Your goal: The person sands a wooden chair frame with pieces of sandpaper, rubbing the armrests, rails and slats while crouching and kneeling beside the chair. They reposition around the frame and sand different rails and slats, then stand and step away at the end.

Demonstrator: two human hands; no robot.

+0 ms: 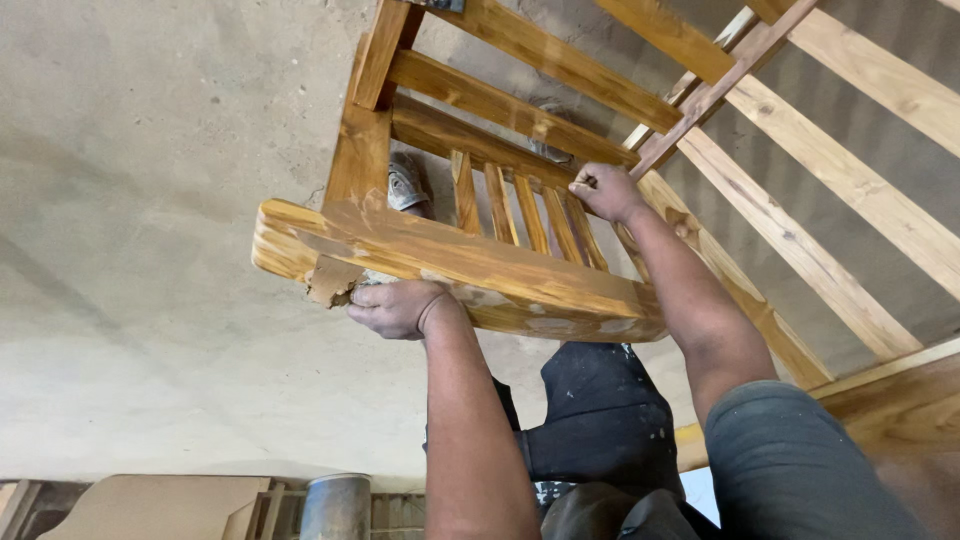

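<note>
Right sleeve (pixel 800 460) at 5 o'clock, right hand (pixel 606 190) closed on chair (pixel 470 262) rail at centre, left hand (pixel 395 307) pressing rag (pixel 335 281) under armrest, slats between hands, metal can (pixel 335 506) at 7 o'clock, bare concrete floor (pixel 140 200) at 9 o'clock.

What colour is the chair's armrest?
Golden-brown wood, glossy, on the armrest; head view.

One wooden chair frame (pixel 470 262). Five short upright slats (pixel 527 212) under its armrest, counted where visible. Two bare hands: left hand (pixel 395 308), right hand (pixel 607 190). One brown rag (pixel 333 283). One grey metal cylinder (pixel 335 506). One flat cardboard sheet (pixel 155 506). One shoe (pixel 405 183).
</note>
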